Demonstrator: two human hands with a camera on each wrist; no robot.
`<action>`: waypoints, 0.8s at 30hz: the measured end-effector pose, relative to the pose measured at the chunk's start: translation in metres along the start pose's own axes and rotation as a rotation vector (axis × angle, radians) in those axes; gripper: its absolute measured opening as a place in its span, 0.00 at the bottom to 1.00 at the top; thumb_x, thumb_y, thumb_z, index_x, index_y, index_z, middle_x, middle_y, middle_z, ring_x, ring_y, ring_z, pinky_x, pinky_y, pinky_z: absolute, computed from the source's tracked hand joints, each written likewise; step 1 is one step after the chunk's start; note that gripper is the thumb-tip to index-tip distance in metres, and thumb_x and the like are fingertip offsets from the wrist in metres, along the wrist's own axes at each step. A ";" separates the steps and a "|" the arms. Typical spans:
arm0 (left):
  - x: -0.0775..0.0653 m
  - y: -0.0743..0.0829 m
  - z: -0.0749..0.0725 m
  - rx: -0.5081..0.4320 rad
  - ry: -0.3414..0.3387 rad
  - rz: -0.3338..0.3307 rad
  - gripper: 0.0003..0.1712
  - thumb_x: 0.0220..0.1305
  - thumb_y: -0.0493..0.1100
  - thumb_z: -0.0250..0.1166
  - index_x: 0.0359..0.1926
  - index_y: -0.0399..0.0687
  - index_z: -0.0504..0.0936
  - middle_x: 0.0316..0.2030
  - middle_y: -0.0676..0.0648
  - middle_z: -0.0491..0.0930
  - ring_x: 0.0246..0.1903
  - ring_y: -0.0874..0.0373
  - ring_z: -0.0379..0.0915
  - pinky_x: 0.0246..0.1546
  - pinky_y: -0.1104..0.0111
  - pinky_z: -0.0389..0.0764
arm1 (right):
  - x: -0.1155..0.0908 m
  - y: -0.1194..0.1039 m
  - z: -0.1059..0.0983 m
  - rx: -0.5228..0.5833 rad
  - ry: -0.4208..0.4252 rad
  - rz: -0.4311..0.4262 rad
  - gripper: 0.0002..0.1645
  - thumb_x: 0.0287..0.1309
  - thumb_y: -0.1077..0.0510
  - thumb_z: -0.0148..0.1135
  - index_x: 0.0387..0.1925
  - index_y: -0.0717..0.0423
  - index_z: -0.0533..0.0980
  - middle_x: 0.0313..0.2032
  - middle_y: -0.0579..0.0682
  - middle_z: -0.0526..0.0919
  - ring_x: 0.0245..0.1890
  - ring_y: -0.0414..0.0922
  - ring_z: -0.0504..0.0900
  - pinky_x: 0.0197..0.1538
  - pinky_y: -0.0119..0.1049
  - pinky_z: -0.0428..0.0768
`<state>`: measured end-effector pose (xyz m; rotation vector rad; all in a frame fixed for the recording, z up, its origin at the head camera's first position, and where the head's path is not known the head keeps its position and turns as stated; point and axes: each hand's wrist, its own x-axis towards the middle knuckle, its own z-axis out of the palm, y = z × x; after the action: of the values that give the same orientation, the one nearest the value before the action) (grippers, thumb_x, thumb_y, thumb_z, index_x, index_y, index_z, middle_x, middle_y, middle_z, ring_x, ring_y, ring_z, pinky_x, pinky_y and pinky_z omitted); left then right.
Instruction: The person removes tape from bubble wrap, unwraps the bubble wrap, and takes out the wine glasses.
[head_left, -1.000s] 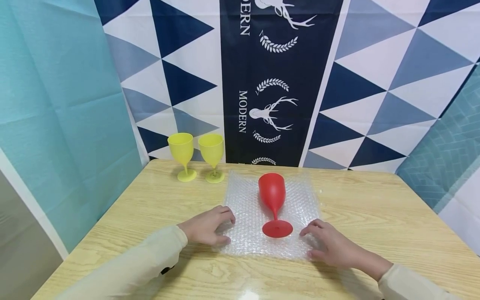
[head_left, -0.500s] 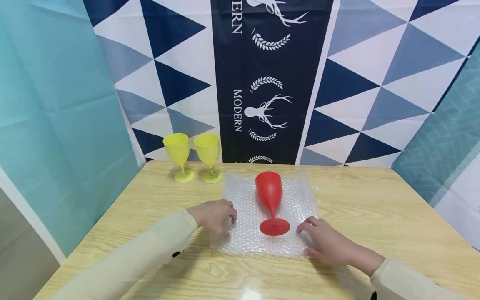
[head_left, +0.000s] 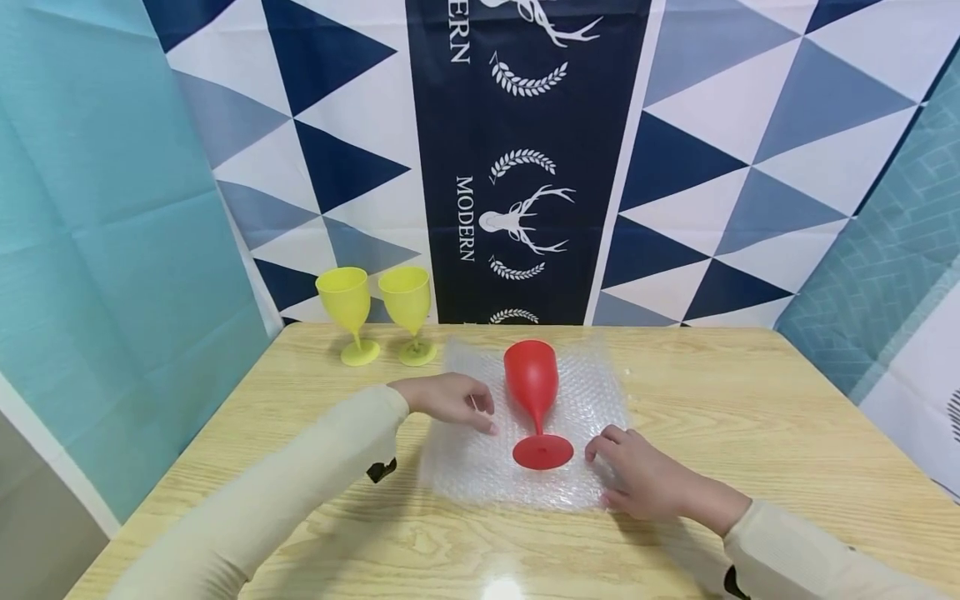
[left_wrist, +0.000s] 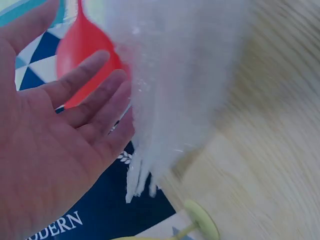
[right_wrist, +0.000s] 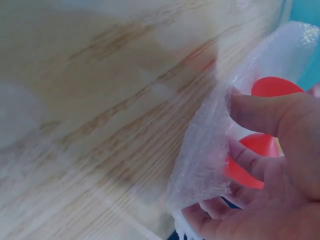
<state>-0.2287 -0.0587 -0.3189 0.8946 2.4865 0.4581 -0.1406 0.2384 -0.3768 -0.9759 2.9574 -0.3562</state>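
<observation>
A red goblet (head_left: 532, 375) lies on a sheet of bubble wrap (head_left: 480, 479), its round foot toward the near edge. My left hand (head_left: 450, 400) is over the left part of the sheet, beside the goblet and not touching it. Its fingers look loosely bent in the left wrist view, close to the wrap (left_wrist: 175, 85), with nothing gripped. At the sheet's lower right my right hand (head_left: 648, 475) rests with fingers relaxed and apart. The right wrist view has its thumb and fingertips against the wrap's edge (right_wrist: 205, 150), with parts of the red goblet (right_wrist: 276, 86) behind.
Two yellow goblets (head_left: 344, 300) stand upright at the back left of the wooden table (head_left: 750, 400). A patterned cloth (head_left: 360, 167) hangs behind the table, and a turquoise curtain (head_left: 112, 208) hangs on the left.
My left hand has moved forward and inward along the wrap's left side, nearer the goblet. The right hand keeps nearly the same place by the sheet. The head view has shifted slightly.
</observation>
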 end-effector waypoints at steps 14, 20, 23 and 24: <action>0.019 0.037 -0.040 -0.484 0.050 -0.286 0.36 0.62 0.60 0.59 0.64 0.42 0.68 0.63 0.38 0.70 0.62 0.41 0.69 0.64 0.53 0.73 | 0.001 0.002 -0.002 0.009 0.031 -0.010 0.26 0.41 0.55 0.76 0.43 0.49 0.73 0.42 0.47 0.75 0.40 0.42 0.73 0.43 0.41 0.77; 0.029 0.050 -0.045 -0.643 0.143 -0.401 0.39 0.57 0.61 0.63 0.66 0.52 0.67 0.62 0.40 0.71 0.59 0.41 0.72 0.56 0.59 0.80 | -0.001 0.003 0.000 0.036 0.022 0.011 0.26 0.40 0.54 0.76 0.43 0.48 0.73 0.41 0.45 0.74 0.39 0.41 0.71 0.43 0.39 0.76; 0.038 0.053 -0.048 -0.761 0.189 -0.478 0.42 0.54 0.61 0.66 0.66 0.49 0.66 0.62 0.38 0.70 0.58 0.39 0.73 0.52 0.58 0.82 | -0.002 0.003 0.000 0.041 0.012 0.017 0.27 0.41 0.54 0.76 0.43 0.47 0.73 0.42 0.45 0.74 0.39 0.41 0.71 0.43 0.39 0.77; 0.042 0.054 -0.050 -0.821 0.204 -0.506 0.43 0.53 0.61 0.66 0.65 0.47 0.65 0.62 0.37 0.70 0.58 0.38 0.73 0.53 0.56 0.82 | -0.001 0.003 0.000 0.040 0.016 0.013 0.27 0.41 0.54 0.76 0.43 0.47 0.73 0.42 0.45 0.74 0.39 0.41 0.71 0.43 0.39 0.76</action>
<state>-0.2556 0.0006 -0.2659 -0.1055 2.2273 1.2837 -0.1410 0.2415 -0.3776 -0.9539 2.9566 -0.4237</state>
